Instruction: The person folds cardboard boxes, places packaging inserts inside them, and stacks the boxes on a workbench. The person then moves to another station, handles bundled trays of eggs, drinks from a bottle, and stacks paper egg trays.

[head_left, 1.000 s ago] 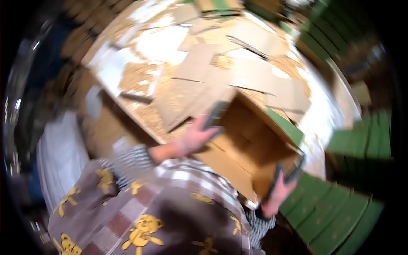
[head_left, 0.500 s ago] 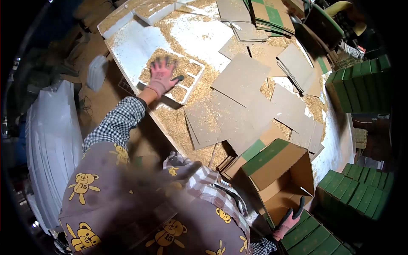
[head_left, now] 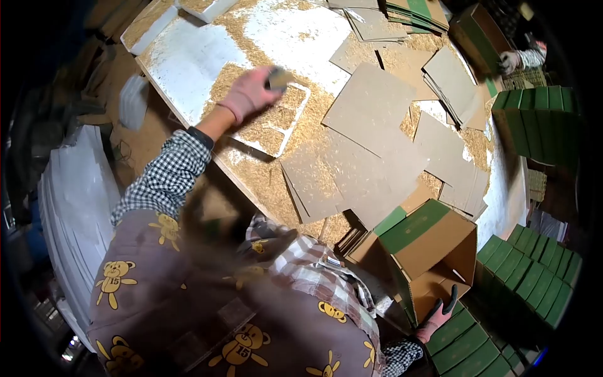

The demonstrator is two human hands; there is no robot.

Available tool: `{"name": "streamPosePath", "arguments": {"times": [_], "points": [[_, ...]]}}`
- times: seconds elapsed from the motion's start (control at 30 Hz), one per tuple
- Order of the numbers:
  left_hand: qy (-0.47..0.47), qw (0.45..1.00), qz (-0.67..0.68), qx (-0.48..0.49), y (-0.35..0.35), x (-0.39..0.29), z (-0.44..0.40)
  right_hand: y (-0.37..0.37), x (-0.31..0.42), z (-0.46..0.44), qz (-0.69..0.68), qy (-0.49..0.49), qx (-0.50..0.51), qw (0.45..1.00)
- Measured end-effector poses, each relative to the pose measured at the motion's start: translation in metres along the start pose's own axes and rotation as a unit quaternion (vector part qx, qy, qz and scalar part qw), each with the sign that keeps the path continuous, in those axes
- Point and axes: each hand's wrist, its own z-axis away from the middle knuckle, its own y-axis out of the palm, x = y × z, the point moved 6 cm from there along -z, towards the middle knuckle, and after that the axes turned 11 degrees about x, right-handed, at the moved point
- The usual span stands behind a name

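Steadying the open carton [head_left: 434, 262] by the near edge of the tabletop [head_left: 289, 41] helps: right hand [head_left: 434, 322] is at its mouth, two fingers spread, though I can't tell how firmly it grips. Left hand [head_left: 251, 94] has fingers curled around some tan lump [head_left: 282, 79], too blurry to identify, above the white tray [head_left: 293, 127] of shavings [head_left: 251, 131]. I'd go snug but gentle, wrist clear of the rim.

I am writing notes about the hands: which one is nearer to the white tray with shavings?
Left: the left hand is over the white tray. The right hand is well away from it, at the lower edge of the open cardboard box.
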Motion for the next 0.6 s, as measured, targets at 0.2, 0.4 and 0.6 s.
{"name": "streamPosePath", "arguments": {"times": [0.2,0.4,0.6], "points": [[-0.119,0.951,0.281,-0.046,0.006,0.269,-0.029,-0.002,-0.008,0.0,-0.039,-0.004,-0.002,0.999],[-0.017,0.886,0.462,0.029,0.029,0.053,0.087,-0.003,-0.015,-0.011,-0.071,0.003,0.026,0.997],[0.124,0.865,0.47,-0.126,0.057,0.082,0.126,-0.015,-0.025,-0.018,-0.044,-0.075,0.062,0.994]]}}
